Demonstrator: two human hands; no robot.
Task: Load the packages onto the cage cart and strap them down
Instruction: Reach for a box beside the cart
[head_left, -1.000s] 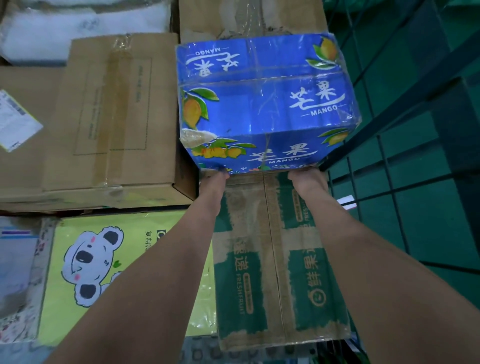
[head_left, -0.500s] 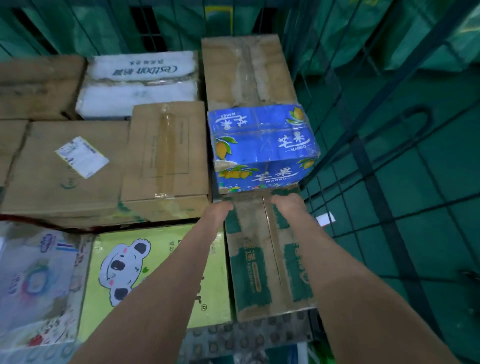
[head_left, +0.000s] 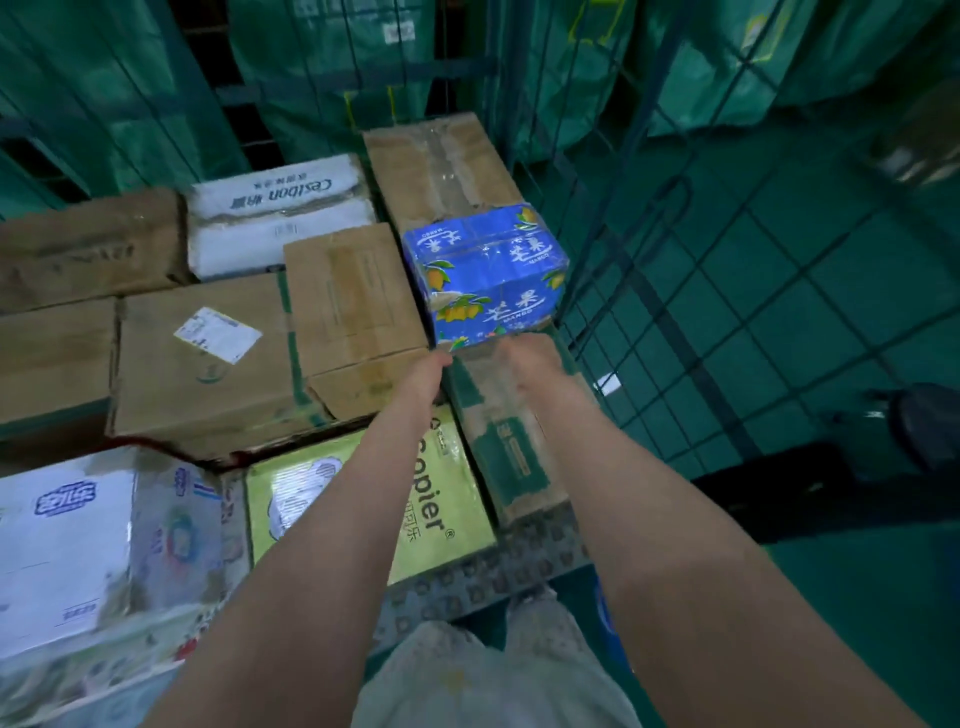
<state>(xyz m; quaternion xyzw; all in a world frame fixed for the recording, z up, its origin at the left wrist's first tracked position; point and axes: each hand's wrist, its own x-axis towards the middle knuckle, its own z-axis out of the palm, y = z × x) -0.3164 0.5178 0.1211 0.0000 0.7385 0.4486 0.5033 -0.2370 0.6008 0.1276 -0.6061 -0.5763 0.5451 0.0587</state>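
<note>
Both forearms stretch forward from the near edge, almost parallel, over the cage cart (head_left: 498, 574). The left hand (head_left: 428, 366) and right hand (head_left: 524, 356) meet the near bottom edge of the blue mango box (head_left: 488, 270). The left is at the box's near-left corner and the right further along, toward the wire wall.

The box sits in the cart just beyond the knuckles. Its near edge is over a green-and-brown carton (head_left: 511, 447) that runs beneath both wrists. A long taped brown carton (head_left: 441, 161) lies beyond the box.

The fingers are hidden behind the backs of the hands, and the right hand is smeared by motion. I cannot tell whether they curl under the box or press flat against it.

Left of the left hand stands a plain brown carton (head_left: 353, 312). Further left is a wider carton (head_left: 208, 384) bearing a white shipping label (head_left: 217, 334), its print too small to read.

Under the left forearm lies a yellow-green pack (head_left: 447, 525). The arm covers its cartoon and the start of its word, leaving "opier" and an ® mark.

The blue box carries white Chinese characters with "MANGO" beneath them. Beyond and left of the hands, a white pack (head_left: 275, 208) reads "Cestbon", upside down.
</note>
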